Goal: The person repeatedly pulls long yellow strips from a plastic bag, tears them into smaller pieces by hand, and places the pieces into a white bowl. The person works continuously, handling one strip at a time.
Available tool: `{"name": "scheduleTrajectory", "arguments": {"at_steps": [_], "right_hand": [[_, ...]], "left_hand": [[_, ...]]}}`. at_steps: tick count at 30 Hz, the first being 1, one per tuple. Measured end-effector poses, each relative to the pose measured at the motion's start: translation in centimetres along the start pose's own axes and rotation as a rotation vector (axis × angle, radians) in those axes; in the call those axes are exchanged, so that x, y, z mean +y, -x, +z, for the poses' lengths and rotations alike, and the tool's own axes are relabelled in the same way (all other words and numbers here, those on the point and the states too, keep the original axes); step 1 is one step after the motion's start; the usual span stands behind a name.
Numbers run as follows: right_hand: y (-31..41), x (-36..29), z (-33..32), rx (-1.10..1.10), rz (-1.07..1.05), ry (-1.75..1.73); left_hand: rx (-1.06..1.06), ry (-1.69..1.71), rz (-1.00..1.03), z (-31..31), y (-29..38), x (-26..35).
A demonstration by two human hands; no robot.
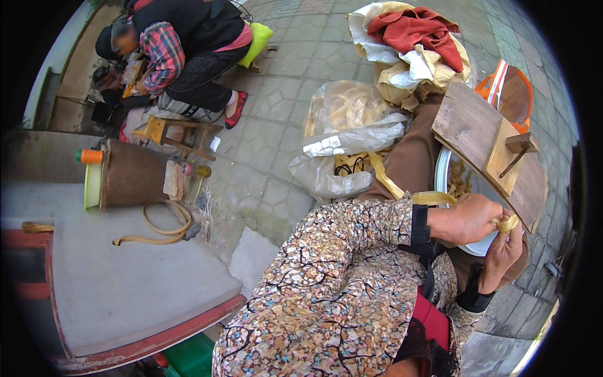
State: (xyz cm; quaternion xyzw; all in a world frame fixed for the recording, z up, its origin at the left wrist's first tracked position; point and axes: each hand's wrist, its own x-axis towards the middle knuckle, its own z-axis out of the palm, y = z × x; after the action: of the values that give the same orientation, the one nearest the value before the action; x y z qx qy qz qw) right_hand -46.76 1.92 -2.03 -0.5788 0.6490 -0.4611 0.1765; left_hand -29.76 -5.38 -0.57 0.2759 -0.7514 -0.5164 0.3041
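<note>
Between the fingertips of my left hand and my right hand is a small curled loop of a flat tan fibrous strip. Both hands pinch it, just above a white basin. A longer tan strip comes out of a plastic bag, passes behind my left sleeve and shows again beside my left wrist. Tan scraps lie in the basin. Over its far side rests a wooden board with a wooden block and metal rod fixed on it.
Clear plastic bags of tan strips stand left of my brown-covered lap. Beyond are a paper sack with red cloth and an orange-rimmed container. A co-worker bends at far left, near a wooden stool. A hose lies on concrete.
</note>
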Motion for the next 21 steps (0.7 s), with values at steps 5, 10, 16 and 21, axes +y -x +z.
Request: {"name": "scheduleTrajectory", "arguments": {"at_steps": [5,10,16,21], "right_hand": [[0.9,1.0,1.5,-0.187,0.289,-0.402],[2.1,0.3,1.8,-0.286,0.571,-0.831],[1.4,-1.5,2.2,-0.329,0.783,-1.240],[2.3,-0.5,1.6,-0.269,0.720,-1.348]], "left_hand": [[0.241,-0.593,0.440,-0.1,1.7,-1.0],[0.290,-0.670,0.594,-0.9,2.2,-0.9],[0.207,-0.482,0.469,-1.0,1.3,-1.6],[0.081,-0.277,0.296,-1.2,1.1,-0.8]]}}
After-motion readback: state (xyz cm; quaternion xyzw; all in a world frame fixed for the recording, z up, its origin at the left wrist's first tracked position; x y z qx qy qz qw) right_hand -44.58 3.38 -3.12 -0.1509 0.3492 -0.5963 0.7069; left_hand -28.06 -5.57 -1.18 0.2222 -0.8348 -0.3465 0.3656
